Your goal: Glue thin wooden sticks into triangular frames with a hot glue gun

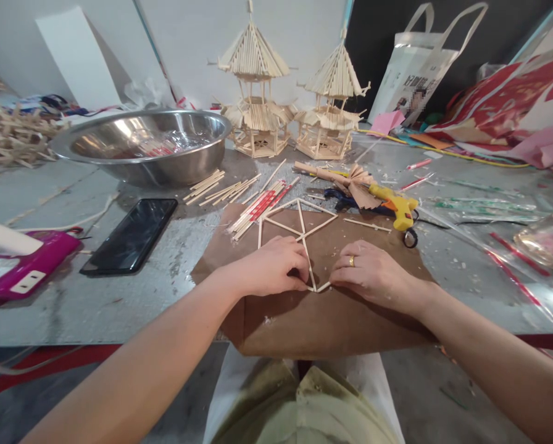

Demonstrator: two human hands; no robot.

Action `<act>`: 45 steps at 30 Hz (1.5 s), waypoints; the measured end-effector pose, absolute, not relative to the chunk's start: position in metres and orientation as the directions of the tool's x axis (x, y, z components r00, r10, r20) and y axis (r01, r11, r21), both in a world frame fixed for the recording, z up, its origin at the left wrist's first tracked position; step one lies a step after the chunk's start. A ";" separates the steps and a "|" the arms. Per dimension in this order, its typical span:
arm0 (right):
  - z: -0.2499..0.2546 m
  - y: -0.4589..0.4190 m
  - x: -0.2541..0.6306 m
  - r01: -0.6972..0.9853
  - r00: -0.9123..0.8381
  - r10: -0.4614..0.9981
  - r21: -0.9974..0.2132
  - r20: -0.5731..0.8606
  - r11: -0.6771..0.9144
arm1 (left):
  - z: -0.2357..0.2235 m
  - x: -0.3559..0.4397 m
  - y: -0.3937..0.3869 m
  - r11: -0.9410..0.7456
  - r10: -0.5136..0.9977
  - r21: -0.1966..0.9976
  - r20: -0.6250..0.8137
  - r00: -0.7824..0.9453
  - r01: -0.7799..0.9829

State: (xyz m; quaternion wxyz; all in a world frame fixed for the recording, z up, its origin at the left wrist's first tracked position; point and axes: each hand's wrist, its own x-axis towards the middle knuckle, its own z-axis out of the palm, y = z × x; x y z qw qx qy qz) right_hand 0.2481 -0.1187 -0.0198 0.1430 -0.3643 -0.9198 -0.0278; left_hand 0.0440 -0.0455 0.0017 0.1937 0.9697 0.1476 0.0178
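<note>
A six-sided frame of thin wooden sticks (301,237) with spokes meeting at its middle lies flat on a brown paper sheet (286,327). My left hand (276,264) is closed over its near left side, fingertips pinching the frame by the near corner. Just across from it, my right hand (369,271), with a ring on one finger, pinches the short stick (323,287) that runs from that same corner. Both hands cover parts of the frame's sides. One loose stick (366,225) rests behind my right hand. A bundle of sticks (262,206), some in red-and-white wrapping, overlaps the paper's far left.
A yellow glue gun (399,206) lies at the paper's far right. To the left are a black phone (131,237), a purple power strip (31,262) and a steel basin (151,154). Two stick pagodas (255,92) stand behind, near a white bag (406,80).
</note>
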 end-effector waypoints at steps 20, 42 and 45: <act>-0.018 -0.120 0.243 0.682 -0.707 0.657 0.007 0.263 0.731 | 0.001 0.046 -0.047 -0.880 0.304 0.377 -0.020 0.952 0.289; -0.015 -0.119 0.240 0.682 -0.723 0.657 0.066 0.211 0.729 | -0.002 0.046 -0.046 -0.885 0.300 0.369 -0.017 0.954 0.285; -0.014 -0.119 0.239 0.684 -0.723 0.660 0.076 0.204 0.726 | -0.003 0.046 -0.046 -0.885 0.300 0.371 -0.010 0.954 0.282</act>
